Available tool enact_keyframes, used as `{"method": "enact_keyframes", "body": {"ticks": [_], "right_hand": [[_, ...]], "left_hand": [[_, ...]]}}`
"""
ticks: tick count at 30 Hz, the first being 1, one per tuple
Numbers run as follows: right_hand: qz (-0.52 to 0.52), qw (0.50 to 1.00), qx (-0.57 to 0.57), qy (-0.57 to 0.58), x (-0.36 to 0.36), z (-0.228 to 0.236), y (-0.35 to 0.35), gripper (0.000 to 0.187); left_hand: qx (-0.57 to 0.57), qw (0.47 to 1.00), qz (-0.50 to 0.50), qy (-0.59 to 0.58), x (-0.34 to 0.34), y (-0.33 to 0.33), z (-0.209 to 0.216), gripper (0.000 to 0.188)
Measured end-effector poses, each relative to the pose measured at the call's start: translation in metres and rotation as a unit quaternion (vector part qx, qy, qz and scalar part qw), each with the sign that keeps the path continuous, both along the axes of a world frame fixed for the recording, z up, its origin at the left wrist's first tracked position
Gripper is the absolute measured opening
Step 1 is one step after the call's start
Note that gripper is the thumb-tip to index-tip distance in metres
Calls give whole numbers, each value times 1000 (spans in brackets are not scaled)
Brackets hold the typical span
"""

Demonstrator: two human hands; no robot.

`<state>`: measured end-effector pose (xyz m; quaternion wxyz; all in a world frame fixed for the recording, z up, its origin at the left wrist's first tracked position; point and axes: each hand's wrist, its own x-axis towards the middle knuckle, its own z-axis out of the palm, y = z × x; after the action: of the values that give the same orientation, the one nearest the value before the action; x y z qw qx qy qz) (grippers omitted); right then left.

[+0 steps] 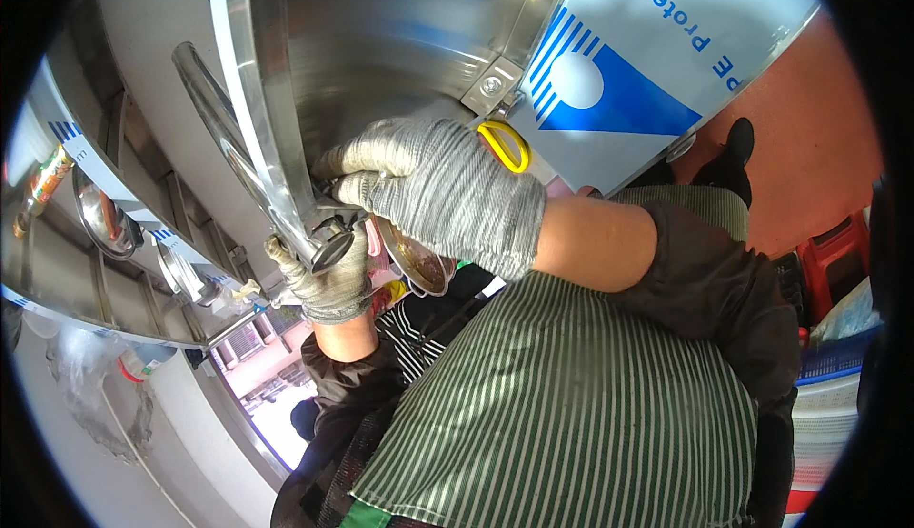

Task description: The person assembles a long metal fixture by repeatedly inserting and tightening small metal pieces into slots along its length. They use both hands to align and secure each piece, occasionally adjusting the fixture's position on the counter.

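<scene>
My right hand point(433, 190), in a grey knit glove, is closed beside the inner edge of a stainless steel panel point(381, 42). Its fingertips meet near the steel frame bar point(271, 99), and I cannot make out what they pinch. Below it my left hand point(333, 276), gloved alike, is wrapped round the end of a metal tube point(290, 228) from beneath. A black round foot point(332, 250) caps that tube. Yellow-handled scissors point(505, 147) lie just past my right wrist. A round metal dish point(419, 261) with small brownish contents shows partly under my right hand.
A bolted corner bracket point(492, 85) joins the steel sheets. White-and-blue protective film point(619, 90) covers the panel at right. Steel shelving point(124, 180) with bottles and metal ware stands at left. A red plastic stool point(836, 261) is on the reddish floor point(800, 166).
</scene>
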<state>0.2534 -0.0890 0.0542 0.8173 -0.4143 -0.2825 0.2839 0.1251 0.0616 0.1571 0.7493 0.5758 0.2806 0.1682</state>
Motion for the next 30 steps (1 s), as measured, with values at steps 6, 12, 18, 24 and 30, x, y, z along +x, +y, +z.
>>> {"method": "enact_keyframes", "body": {"ticks": [6,12,18,24,30], "right_hand": [[-38,998,-30,28,-9,5,-1,29],[22,987,51,149,-10,3,5,26],[73,981,72,162,2,1,-2,29],[70,995,-19,63,11,4,-6,25],[-37,997,-45,-54,5,10,-4,27]], "left_hand": [[8,1000,19,19,5,-4,0,71],[35,999,2,26,11,-12,0,62],[-65,989,-133,-17,8,-3,0,54],[-69,993,-99,-18,4,0,-6,58],[-25,999,-33,-20,13,-14,-11,50]]}}
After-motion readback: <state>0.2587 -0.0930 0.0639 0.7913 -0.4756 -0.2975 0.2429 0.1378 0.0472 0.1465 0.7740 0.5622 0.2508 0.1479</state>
